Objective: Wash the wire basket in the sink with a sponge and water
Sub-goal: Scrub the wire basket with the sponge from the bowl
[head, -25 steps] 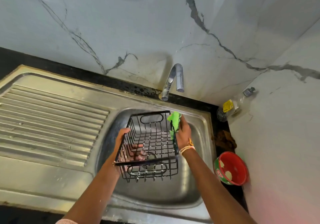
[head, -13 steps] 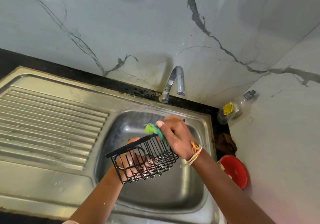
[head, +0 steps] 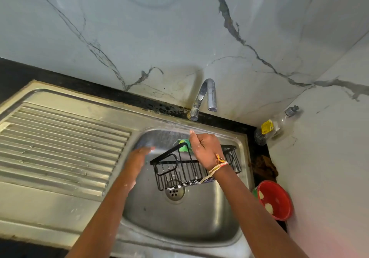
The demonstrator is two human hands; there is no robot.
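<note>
The black wire basket [head: 179, 170] lies tilted over the drain inside the steel sink [head: 179, 229], with white foam along its lower edge. My right hand [head: 205, 150] reaches over the basket's upper rim and grips the green sponge [head: 183, 145] against the wires there. I cannot tell whether its fingers also hold the rim. My left hand [head: 139, 158] is blurred, with straight fingers. It hangs just left of the basket and touches nothing. No water runs from the tap [head: 206, 98].
The ribbed draining board [head: 60, 146] lies left of the basin. In the right corner stand a clear pump bottle [head: 275, 127], a brown rag [head: 263, 168] and a red bowl [head: 276, 200]. Marble walls close off the back and right.
My left hand has let go of the basket and moved left of it. The basket has shifted right and turned, and my right hand with the sponge now sits over its upper rim.
</note>
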